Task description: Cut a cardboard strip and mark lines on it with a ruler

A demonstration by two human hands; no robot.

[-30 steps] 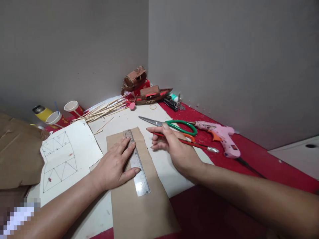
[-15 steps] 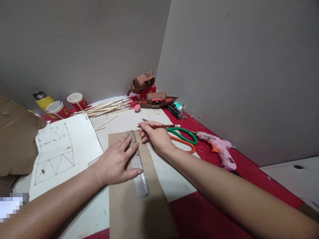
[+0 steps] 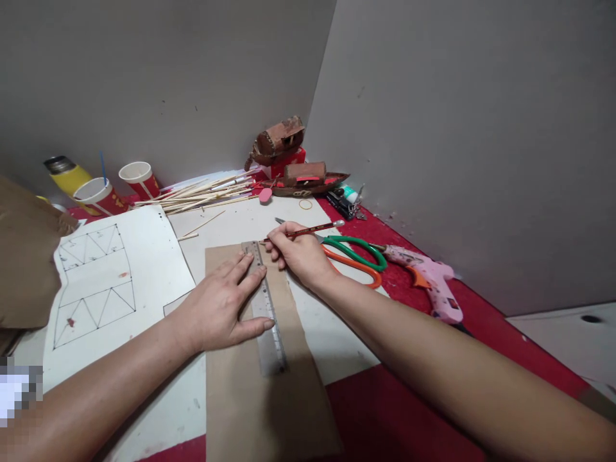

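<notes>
A clear ruler (image 3: 270, 333) lies lengthwise on a strip of brown cardboard (image 3: 235, 410). My left hand (image 3: 228, 301) is spread, its fingertips and thumb pressing the ruler against the cardboard. Between the thumb and fingers of my right hand (image 3: 301, 253) is a dark red pencil (image 3: 315, 228), its tip at the ruler's far end, by the cardboard's top edge. Scissors with green and orange handles (image 3: 359, 253) lie just right of that hand, their blades partly hidden behind it.
Left lies a paper with a truss drawing (image 3: 144, 256), beside brown wrapping (image 3: 24, 256). Behind are two paper cups (image 3: 139, 179), a yellow bottle (image 3: 72, 179), thin wooden sticks (image 3: 206, 196) and two model boats (image 3: 305, 179). A pink glue gun (image 3: 440, 282) rests at right.
The pencil has tilted, and its tip has come down to the ruler's far end. My left hand still presses the ruler. The view has shifted slightly.
</notes>
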